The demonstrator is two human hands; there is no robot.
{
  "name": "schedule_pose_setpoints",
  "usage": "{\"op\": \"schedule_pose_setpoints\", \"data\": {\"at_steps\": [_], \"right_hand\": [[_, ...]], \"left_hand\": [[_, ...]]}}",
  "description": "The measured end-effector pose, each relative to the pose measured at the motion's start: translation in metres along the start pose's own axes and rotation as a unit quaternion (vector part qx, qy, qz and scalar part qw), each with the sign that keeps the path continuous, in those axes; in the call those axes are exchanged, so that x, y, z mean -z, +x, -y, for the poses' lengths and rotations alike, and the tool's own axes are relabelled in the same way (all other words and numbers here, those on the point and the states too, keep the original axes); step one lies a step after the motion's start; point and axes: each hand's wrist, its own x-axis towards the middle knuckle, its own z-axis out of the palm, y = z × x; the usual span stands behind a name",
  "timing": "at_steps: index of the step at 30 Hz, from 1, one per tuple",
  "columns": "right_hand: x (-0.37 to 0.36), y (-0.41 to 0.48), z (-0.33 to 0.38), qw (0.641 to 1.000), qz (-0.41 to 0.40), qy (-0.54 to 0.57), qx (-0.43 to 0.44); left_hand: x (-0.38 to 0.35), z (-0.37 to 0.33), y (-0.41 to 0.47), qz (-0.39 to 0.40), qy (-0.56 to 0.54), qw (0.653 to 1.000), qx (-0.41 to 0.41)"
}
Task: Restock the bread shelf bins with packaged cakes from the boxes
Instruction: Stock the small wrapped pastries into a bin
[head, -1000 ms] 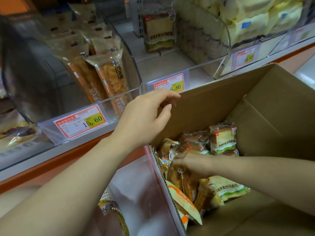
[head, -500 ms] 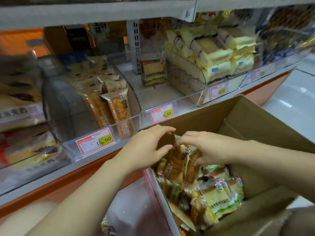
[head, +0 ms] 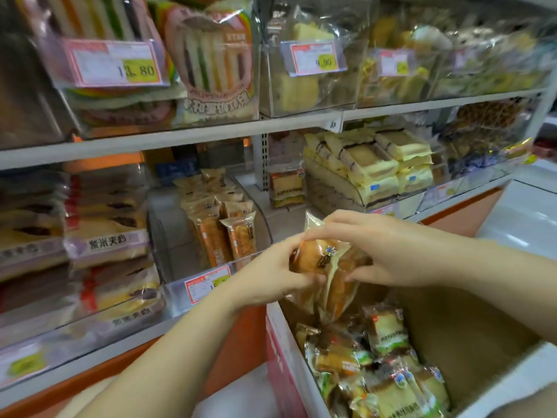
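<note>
Both bare forearms out front, left hand (head: 271, 276) and right hand (head: 388, 251) meeting up, fingers curled and pinching some clear-wrapped golden-brown cake packets (head: 328, 260) between them.

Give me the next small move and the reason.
Probably carry the orange packets, gripped by left hand and right hand above the box, leftward into the clear bin: it holds matching packets and shows free space.

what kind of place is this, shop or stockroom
Most likely a shop's bakery aisle: clear shelf bins of wrapped breads, printed price tags on them, and an open cardboard box of packaged cakes, with the left hand and right hand holding a packet above it.
</note>
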Motion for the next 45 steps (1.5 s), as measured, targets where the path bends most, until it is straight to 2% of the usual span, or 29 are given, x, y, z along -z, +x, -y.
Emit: {"op": "schedule_pose_setpoints", "data": {"at_steps": [7,15,20,25,30,37,40,45], "right_hand": [[0.024,-0.005,0.012,0.993,-0.09,0.077,-0.003],[0.039,0.009,0.022,0.988,-0.12,0.1,0.0],[0.044,0.047,0.042,0.984,-0.149,0.088,0.045],[0.04,0.104,0.058,0.976,-0.174,0.093,0.089],[0.023,0.155,0.063,0.982,-0.13,0.104,0.092],[-0.006,0.199,0.05,0.995,-0.027,0.093,0.035],[-0.008,0.209,0.045,0.993,-0.034,0.109,0.023],[0.001,0.223,0.034,0.989,-0.09,0.117,0.002]], "left_hand": [[0.009,-0.024,-0.014,-0.03,-0.1,0.994,-0.015],[0.023,-0.029,-0.024,-0.048,-0.138,0.989,-0.003],[0.052,-0.03,-0.041,-0.173,-0.085,0.981,-0.011],[0.095,-0.017,-0.06,-0.314,-0.03,0.949,0.005],[0.116,-0.001,-0.078,-0.407,-0.058,0.911,0.027],[0.124,0.026,-0.081,-0.428,-0.041,0.901,0.054],[0.125,0.031,-0.079,-0.42,-0.044,0.904,0.058],[0.125,0.034,-0.072,-0.421,-0.038,0.905,0.053]]}}
